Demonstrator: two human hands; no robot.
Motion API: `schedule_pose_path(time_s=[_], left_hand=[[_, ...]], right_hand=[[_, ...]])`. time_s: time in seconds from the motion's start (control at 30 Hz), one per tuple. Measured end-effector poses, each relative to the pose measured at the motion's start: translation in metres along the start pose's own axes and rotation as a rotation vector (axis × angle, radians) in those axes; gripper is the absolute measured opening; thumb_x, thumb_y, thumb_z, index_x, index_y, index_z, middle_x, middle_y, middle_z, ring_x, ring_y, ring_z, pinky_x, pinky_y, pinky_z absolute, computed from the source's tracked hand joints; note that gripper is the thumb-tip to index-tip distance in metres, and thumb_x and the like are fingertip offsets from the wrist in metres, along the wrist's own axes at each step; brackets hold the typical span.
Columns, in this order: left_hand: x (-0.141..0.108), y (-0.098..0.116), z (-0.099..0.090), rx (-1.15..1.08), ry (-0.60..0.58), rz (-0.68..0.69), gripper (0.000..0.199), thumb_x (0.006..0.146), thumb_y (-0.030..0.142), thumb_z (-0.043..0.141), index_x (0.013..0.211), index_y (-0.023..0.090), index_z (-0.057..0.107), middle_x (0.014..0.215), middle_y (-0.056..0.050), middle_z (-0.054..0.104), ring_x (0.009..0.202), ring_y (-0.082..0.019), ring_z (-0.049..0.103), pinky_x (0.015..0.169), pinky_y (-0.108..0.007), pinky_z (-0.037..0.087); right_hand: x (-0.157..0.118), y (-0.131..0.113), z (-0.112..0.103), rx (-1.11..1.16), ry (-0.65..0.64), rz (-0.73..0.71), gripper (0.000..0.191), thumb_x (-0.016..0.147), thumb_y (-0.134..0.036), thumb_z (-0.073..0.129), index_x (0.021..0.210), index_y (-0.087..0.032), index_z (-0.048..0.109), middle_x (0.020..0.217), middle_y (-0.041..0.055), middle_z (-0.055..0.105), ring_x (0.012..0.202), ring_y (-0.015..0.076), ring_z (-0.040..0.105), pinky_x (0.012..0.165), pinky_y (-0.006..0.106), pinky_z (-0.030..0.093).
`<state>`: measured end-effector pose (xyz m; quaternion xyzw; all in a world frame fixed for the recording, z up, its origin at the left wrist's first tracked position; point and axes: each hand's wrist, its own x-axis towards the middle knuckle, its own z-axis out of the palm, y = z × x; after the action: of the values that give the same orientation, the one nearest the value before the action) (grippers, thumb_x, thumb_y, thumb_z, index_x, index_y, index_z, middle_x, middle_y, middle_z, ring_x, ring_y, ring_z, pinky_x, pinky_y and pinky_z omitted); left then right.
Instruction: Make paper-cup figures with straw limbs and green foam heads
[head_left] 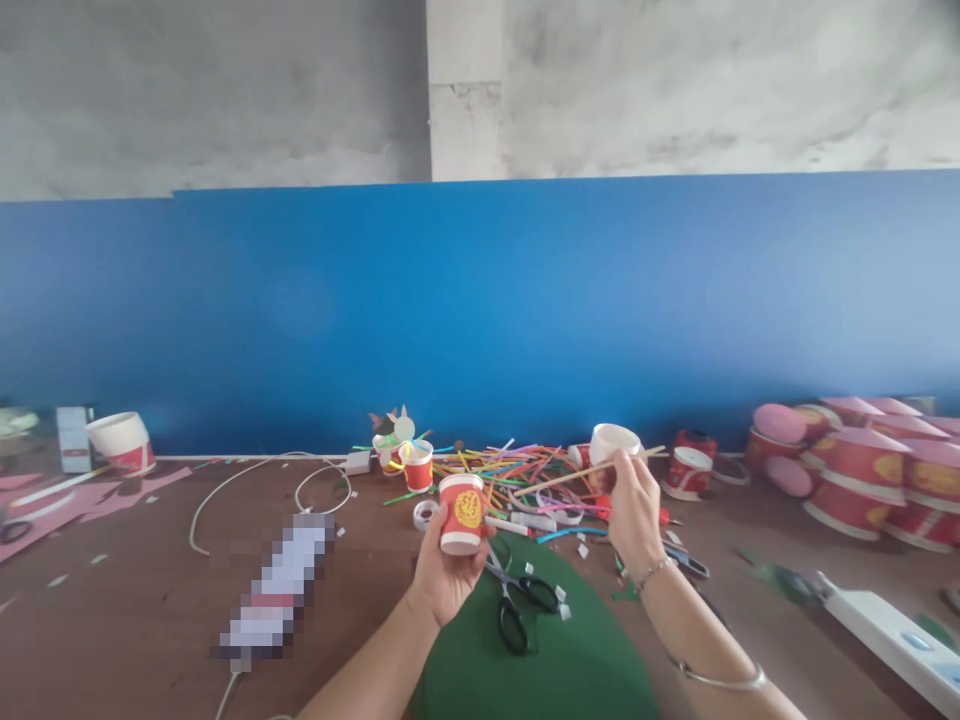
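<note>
My left hand (444,582) is wrapped round a red paper cup (454,518) with a yellow print and a white rim, held upright above the table. Pinched in the fingers of my right hand (636,512) is a thin wooden stick (551,482), which slants down to the left with its tip right of the cup, apart from it. Behind that hand stands a white paper cup (615,438), partly hidden. Below and between the hands, black-handled scissors (511,605) lie spread on a green sheet (547,670).
Colourful pipe cleaners (502,462) are heaped at the back. A roll of tape (424,514) and a small cup (418,468) stand nearby. A blurred phone (277,590) with a cable lies at left. Stacked red cups (855,470) and a white glue gun (892,640) are at right. A blue partition (480,310) closes the back.
</note>
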<state>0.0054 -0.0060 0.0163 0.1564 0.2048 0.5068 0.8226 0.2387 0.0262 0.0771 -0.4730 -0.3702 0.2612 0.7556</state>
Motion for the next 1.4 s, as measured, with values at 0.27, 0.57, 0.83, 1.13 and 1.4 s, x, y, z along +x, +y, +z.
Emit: schedule_pose_path(time_s=[0.27,0.57,0.83,1.13,1.4], left_hand=[[-0.005,0.000,0.002,0.035,-0.097,-0.153,0.062,0.081,0.058,0.050,0.110,0.004,0.059,0.069,-0.010,0.068,0.052,-0.013,0.064,0.046,-0.019,0.051],[-0.001,-0.007,-0.006,0.161,-0.113,-0.219,0.055,0.082,0.056,0.047,0.100,0.006,0.061,0.067,-0.010,0.068,0.050,-0.013,0.063,0.041,-0.018,0.047],[0.002,-0.009,-0.011,0.201,-0.158,-0.239,0.059,0.082,0.058,0.045,0.099,0.004,0.060,0.062,-0.011,0.067,0.044,-0.013,0.061,0.040,-0.018,0.045],[0.007,-0.010,-0.017,0.127,-0.151,-0.271,0.054,0.082,0.056,0.047,0.094,0.005,0.061,0.065,-0.010,0.067,0.051,-0.016,0.064,0.039,-0.018,0.045],[0.006,-0.008,-0.019,0.088,-0.112,-0.342,0.055,0.082,0.055,0.049,0.102,0.005,0.059,0.072,-0.012,0.069,0.060,-0.018,0.066,0.047,-0.021,0.048]], right_hand=[[-0.036,-0.010,0.021,-0.028,-0.544,0.183,0.034,0.076,-0.053,0.059,0.078,-0.019,0.053,0.049,-0.0085,0.038,0.041,0.0060,0.030,0.037,0.019,0.022],[-0.061,-0.017,0.030,-0.333,-0.988,0.349,0.030,0.072,-0.042,0.064,0.078,-0.013,0.059,0.038,-0.0106,0.036,0.035,0.0034,0.023,0.037,0.020,0.011],[-0.058,-0.012,0.028,-0.319,-1.057,0.396,0.016,0.074,-0.030,0.056,0.068,-0.015,0.053,0.040,-0.0043,0.055,0.032,0.0025,0.028,0.035,0.017,0.015],[-0.061,-0.016,0.030,-0.267,-1.022,0.435,0.007,0.066,-0.022,0.052,0.068,-0.015,0.053,0.057,0.0019,0.069,0.028,0.0010,0.028,0.030,0.017,0.013],[-0.057,-0.016,0.027,-0.374,-1.073,0.392,0.015,0.073,-0.028,0.057,0.067,-0.014,0.056,0.058,0.0039,0.070,0.028,0.0007,0.028,0.029,0.017,0.014]])
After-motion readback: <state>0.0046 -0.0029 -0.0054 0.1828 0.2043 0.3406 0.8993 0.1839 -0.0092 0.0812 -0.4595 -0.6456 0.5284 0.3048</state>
